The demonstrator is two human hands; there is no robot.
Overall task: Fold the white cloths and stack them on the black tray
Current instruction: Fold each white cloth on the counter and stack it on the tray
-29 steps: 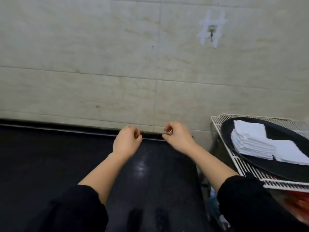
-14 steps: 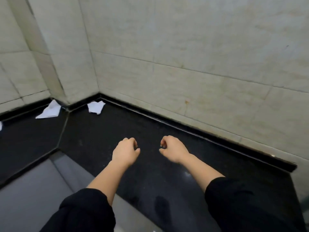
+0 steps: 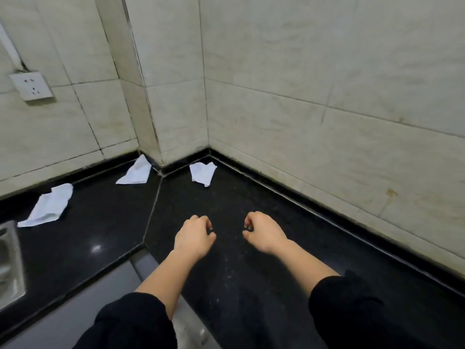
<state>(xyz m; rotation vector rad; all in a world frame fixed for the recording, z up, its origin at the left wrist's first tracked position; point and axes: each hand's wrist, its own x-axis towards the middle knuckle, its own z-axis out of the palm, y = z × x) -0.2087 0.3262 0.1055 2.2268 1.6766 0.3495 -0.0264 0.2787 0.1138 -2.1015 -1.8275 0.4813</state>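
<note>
Left grip (image 3: 195,235) and right grip (image 3: 264,233) curled closed, seemingly empty; metal fitting (image 3: 10,263) cropped.

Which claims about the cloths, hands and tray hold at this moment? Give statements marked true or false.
1. Three white cloths lie on the black counter. True.
2. The left hand grips a cloth. False: its fingers are curled round nothing.
3. The black tray is in view. False: no tray shows in this frame.
4. A wall socket is mounted on the left wall. True.
5. The right hand touches the nearest cloth. False: it is well apart from all of them.
</note>
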